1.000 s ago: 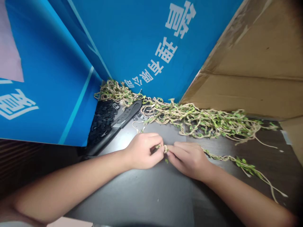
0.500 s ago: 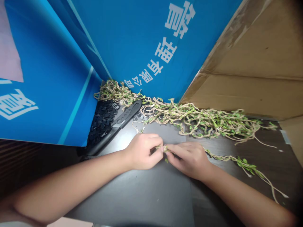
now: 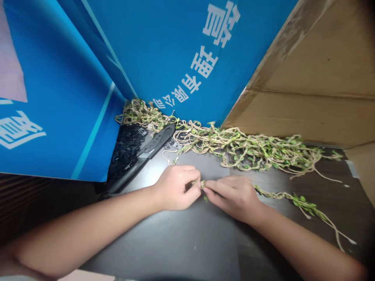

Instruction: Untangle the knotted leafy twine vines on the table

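Fingertip to fingertip over the grey board, my left hand [image 3: 180,187] and my right hand [image 3: 234,195] both pinch a twine cord with green leaves [image 3: 275,194]. The short bit of cord between my fingers looks bunched or knotted; the fingers cover most of it. From under my right hand the cord runs off to the right, past a leafy cluster, to loose twine ends. A thin end of twine with a white tip [image 3: 176,160] shows just beyond my left hand.
A heap of leafy twine [image 3: 263,150] lies behind my hands, with a smaller bundle [image 3: 140,113] at the back left. Near it rest a dark-handled tool [image 3: 146,154] and black scraps [image 3: 125,142]. Blue printed panels [image 3: 175,47] and a cardboard wall [image 3: 316,89] enclose the back.
My right fingertips have shifted very slightly on the cord. Otherwise the hands and cord keep their places; the whole view has drifted a little.
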### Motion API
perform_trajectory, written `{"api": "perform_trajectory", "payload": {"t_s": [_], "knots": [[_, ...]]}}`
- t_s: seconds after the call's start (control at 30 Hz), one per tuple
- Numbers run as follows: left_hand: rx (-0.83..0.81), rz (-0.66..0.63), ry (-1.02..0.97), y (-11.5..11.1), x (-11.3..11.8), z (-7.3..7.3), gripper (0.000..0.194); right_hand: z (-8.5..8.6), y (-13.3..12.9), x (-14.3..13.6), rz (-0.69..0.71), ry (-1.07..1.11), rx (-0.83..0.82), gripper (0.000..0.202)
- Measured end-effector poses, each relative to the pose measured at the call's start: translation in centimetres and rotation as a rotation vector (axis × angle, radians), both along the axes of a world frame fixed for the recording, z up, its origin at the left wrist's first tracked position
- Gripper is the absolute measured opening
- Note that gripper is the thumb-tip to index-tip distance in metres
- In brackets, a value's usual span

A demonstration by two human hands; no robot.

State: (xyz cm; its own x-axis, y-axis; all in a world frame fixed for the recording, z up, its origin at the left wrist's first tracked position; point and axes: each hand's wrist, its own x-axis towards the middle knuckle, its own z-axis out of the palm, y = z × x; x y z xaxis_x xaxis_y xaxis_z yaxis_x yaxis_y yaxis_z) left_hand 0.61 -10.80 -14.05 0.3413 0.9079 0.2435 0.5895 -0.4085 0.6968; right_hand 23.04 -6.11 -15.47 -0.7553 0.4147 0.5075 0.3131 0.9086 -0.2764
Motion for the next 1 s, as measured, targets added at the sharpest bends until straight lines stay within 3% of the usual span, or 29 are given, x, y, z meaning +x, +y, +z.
{"api": "perform_trajectory", "payload": {"t_s": [0.3,0.37,0.47,0.5,0.57,0.6,0.67,0.83,1.0], "knots": [[0.006,0.021,0.123,-0.1,0.0,0.2,0.018,-0.4,-0.1,-0.1,-0.067,-0.057,-0.052,0.016],[0.134,0.087,0.144,-0.4,0.0,0.6,0.015,-0.4,0.0,-0.1,-0.082,-0.051,-0.04,0.016],[0.508,0.223,0.237,-1.4,0.2,1.4,0.028,-0.4,0.3,0.0,-0.106,-0.041,-0.04,0.017],[0.614,0.167,0.285,-1.9,0.4,1.5,0.025,-0.4,0.3,0.0,-0.115,-0.035,-0.045,0.017],[0.701,-0.139,0.368,-2.8,1.0,1.7,0.019,-0.3,0.4,0.0,-0.134,-0.019,-0.057,0.016],[0.646,-0.245,0.422,-3.2,1.4,1.7,0.02,-0.3,0.3,0.0,-0.142,-0.013,-0.062,0.016],[0.504,-0.288,0.554,-4.0,2.2,1.6,0.029,-0.4,0.3,0.0,-0.152,-0.013,-0.074,0.015],[0.237,-0.105,0.884,-6.0,2.7,2.2,0.049,-0.6,0.3,-0.1,-0.158,-0.023,-0.095,0.015],[0.177,0.02,1.024,-8.3,0.6,2.9,0.072,-0.6,0.4,-0.1,-0.186,-0.01,-0.101,0.015]]}}
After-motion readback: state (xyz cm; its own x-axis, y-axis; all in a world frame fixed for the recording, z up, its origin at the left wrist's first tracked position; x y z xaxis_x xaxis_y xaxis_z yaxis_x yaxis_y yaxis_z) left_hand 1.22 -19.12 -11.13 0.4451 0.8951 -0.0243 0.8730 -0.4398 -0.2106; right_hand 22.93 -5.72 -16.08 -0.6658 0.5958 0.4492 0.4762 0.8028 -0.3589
